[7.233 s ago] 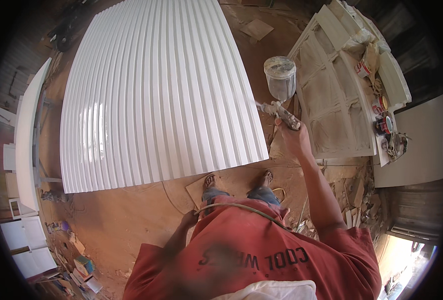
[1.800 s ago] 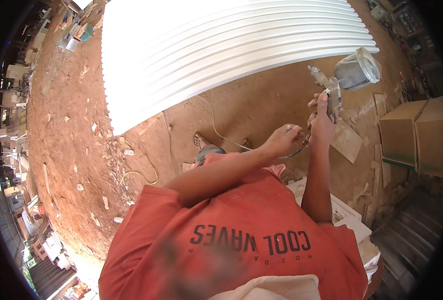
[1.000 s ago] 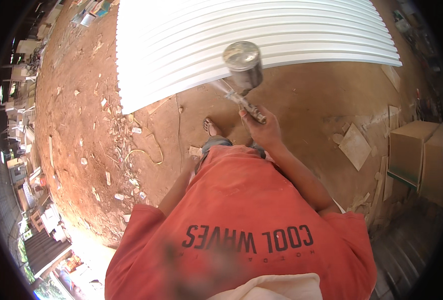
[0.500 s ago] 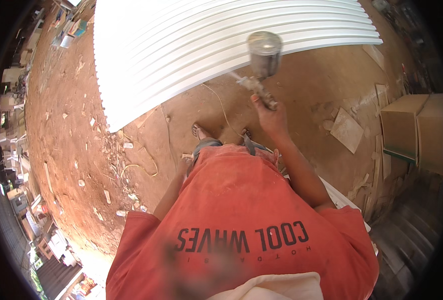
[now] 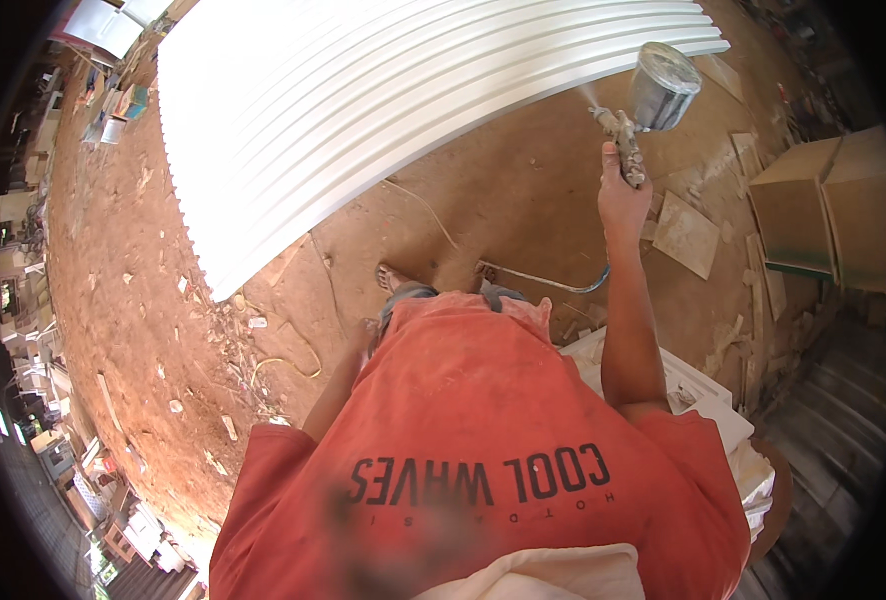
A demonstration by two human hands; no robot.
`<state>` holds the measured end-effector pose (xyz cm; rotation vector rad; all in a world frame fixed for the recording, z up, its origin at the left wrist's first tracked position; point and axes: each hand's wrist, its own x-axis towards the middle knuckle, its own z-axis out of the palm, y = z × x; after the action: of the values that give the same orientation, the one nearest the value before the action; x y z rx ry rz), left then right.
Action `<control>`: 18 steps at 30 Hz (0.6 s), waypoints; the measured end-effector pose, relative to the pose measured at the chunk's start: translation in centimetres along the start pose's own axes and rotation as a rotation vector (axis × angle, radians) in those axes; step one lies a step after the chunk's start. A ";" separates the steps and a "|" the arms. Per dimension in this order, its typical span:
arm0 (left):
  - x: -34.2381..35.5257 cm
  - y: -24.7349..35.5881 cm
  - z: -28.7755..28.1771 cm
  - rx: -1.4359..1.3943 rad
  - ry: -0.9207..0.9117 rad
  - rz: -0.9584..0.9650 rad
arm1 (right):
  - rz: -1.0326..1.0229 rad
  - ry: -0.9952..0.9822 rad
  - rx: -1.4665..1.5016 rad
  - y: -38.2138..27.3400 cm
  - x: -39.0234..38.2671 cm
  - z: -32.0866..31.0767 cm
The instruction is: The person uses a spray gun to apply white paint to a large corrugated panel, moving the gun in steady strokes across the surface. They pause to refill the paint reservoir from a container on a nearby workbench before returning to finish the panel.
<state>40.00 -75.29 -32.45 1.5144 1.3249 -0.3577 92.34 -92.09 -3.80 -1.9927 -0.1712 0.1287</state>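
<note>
Right hand point(image 5: 620, 190) is clenching the spray gun point(image 5: 635, 120), raised beside the near edge of the white ribbed panel point(image 5: 383, 110) lying on the dirt floor point(image 5: 133, 300). Left hand mostly hidden, grip unclear. Best keeping nozzle angled at the ribs, hose point(image 5: 543, 280) trailing behind.

The right hand point(image 5: 623, 195) has swung the spray gun point(image 5: 643, 100) rightward, now spraying.

The one view is sitting on my head, looking steeply down over my orange shirt point(image 5: 483, 440) at the dirt floor point(image 5: 143, 300). It is bending straight edges toward its dark rim. My right hand point(image 5: 618, 195) is showing far out ahead, the white ribbed panel point(image 5: 363, 110) lying beyond and left of it.
</note>
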 end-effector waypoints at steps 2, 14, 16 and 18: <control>-1.8 1.8 -0.3 -0.045 0.028 0.018 | -0.028 -0.069 0.029 -0.8 -0.9 1.0; 2.7 -11.7 4.0 -0.034 0.147 0.216 | -0.130 -0.575 -0.108 -2.9 -10.2 11.1; 3.5 -12.3 6.2 0.153 0.324 -0.010 | -0.128 -0.676 -0.129 -4.0 -11.6 12.4; 3.4 -12.6 6.4 0.063 0.315 -0.025 | -0.156 -0.754 -0.128 -5.6 -13.1 13.3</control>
<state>32.91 -80.69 -43.95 1.6566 1.5909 -0.1812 76.86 -80.24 -4.02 -1.9592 -0.8297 0.7820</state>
